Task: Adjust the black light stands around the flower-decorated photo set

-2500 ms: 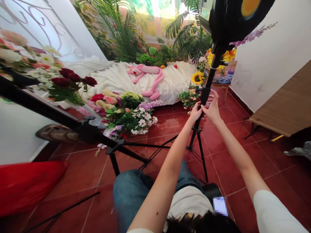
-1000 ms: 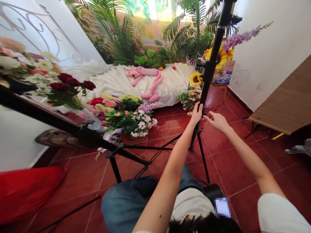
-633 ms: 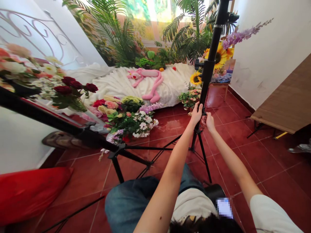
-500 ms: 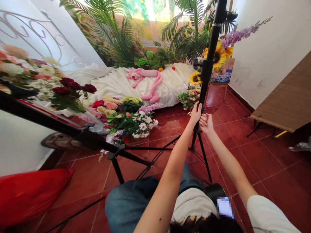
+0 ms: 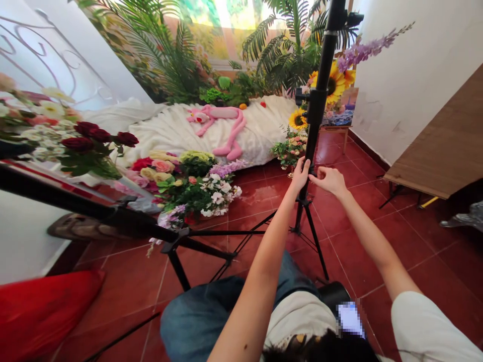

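Note:
A black tripod stand (image 5: 314,115) rises in front of me, right of the middle, its legs spread on the red tiles. My left hand (image 5: 301,174) is wrapped round the lower part of its pole. Just to the right, my right hand (image 5: 327,180) has its fingers pinched together beside the pole, at a dark knob mostly hidden by the fingertips. Clamps sit higher on the pole.
A second black stand (image 5: 139,223) slants across the left. Flower bunches (image 5: 199,188) stand before a white cloth (image 5: 260,138) bearing a pink plush toy (image 5: 226,113). A wooden board (image 5: 441,156) leans at the right; a red bag (image 5: 45,306) lies lower left.
My right hand has turned and shifted right, with its wrist raised and the fingers in a pinch. My left hand stays on the pole. The view has shifted slightly.

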`<state>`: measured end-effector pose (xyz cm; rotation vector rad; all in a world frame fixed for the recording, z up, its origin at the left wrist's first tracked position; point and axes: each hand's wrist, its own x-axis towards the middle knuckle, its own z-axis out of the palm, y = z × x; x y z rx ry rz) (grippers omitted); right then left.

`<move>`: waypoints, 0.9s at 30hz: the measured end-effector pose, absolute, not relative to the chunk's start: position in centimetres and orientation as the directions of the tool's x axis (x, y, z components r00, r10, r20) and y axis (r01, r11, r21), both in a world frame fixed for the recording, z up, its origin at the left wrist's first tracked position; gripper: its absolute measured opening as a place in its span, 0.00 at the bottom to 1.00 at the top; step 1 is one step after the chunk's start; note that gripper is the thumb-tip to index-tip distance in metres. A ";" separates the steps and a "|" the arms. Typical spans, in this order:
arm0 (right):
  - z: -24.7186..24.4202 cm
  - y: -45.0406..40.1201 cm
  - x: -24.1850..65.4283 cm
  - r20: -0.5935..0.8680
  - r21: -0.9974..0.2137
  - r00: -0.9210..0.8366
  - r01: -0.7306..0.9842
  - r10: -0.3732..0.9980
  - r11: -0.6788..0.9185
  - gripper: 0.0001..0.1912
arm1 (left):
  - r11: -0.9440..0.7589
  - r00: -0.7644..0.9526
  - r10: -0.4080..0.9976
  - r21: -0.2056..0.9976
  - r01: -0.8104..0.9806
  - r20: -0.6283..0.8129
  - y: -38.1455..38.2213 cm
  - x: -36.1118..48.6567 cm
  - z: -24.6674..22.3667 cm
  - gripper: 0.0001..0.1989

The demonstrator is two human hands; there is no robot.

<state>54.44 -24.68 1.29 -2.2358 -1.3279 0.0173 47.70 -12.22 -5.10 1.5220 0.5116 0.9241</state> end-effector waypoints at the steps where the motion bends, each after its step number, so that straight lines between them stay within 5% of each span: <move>1: 2.2 -24.3 54.5 0.221 -0.341 0.477 0.855 0.851 -0.391 0.21 | -0.178 0.589 0.767 0.966 -0.187 0.255 -12.2 47.6 -5.0 0.18; 5: 4.6 -22.3 54.4 0.082 -0.050 0.386 0.922 0.919 -0.383 0.19 | -0.151 0.605 0.765 0.975 -0.163 0.220 -12.1 47.4 -4.7 0.19; 9: 4.3 -20.9 54.2 0.057 -0.031 0.412 0.911 0.909 -0.411 0.19 | -0.130 0.605 0.770 0.978 -0.165 0.204 -12.2 47.2 -4.4 0.21; 16: 2.9 -20.9 56.9 -0.058 -0.388 0.298 0.873 0.953 -0.296 0.25 | -0.108 0.601 0.778 0.981 -0.161 0.185 -12.2 47.3 -4.4 0.21; 21: 1.2 -22.0 57.6 -0.243 -0.807 0.156 0.515 0.957 -0.289 0.38 | -0.133 0.597 0.773 0.975 -0.180 0.216 -12.1 47.3 -4.8 0.22; 27: -1.1 -22.3 56.5 -0.130 -0.918 0.268 0.332 0.955 -0.218 0.38 | -0.143 0.589 0.784 0.980 -0.139 0.198 -12.0 47.3 -4.8 0.22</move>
